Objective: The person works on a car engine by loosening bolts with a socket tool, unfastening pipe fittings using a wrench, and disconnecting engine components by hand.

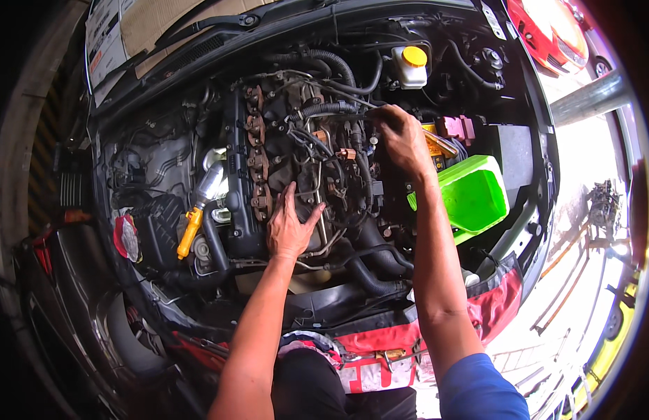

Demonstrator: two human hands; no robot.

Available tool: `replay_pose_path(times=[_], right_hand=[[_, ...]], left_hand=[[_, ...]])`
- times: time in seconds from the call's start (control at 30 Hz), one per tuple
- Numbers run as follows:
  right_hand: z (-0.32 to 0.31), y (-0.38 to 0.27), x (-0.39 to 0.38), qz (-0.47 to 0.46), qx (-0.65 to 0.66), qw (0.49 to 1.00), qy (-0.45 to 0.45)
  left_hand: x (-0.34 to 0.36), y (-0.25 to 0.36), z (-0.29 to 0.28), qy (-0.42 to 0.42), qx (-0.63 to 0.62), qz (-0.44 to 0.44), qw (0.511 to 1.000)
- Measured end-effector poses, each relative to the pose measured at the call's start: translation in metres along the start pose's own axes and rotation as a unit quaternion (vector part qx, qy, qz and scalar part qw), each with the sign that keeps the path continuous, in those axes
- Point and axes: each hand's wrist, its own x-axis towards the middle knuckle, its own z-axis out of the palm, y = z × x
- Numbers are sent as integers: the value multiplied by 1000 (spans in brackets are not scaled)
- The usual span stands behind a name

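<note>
My left hand (289,227) rests with its fingers spread on the front part of the engine (275,161). Its fingertips lie beside a row of rusty brown metal pieces (256,143) and close to thin metal pipes (320,182). Farther back and to the right, my right hand (406,143) is bent over the hoses and wiring at the engine's right side. Its fingers are curled together near the end of a dark ribbed hose (328,108). Whatever they grip is hidden by the hand. Several loose wires and connectors (347,153) lie between the two hands.
A bright green open container (489,210) sits right of my right forearm. Behind it are a pink part (456,128) and a reservoir with a yellow cap (412,66). A yellow-handled tool (190,233) leans at the left. A red cover (496,301) drapes the front edge.
</note>
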Motion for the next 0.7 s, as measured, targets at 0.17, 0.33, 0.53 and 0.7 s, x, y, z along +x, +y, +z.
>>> replay_pose_path(times=[0.17, 0.33, 0.53, 0.7], right_hand=[[4, 5, 14, 15, 35, 999, -31], [-3, 21, 23, 30, 54, 997, -54], [-3, 18, 23, 41, 121, 989, -68], [1, 16, 13, 81, 133, 987, -51]], left_hand=[[1, -3, -2, 4, -7, 3, 1000], [1, 0, 0, -1, -11, 0, 1000], [1, -4, 0, 6, -11, 5, 1000], [1, -3, -1, 12, -15, 11, 1000]])
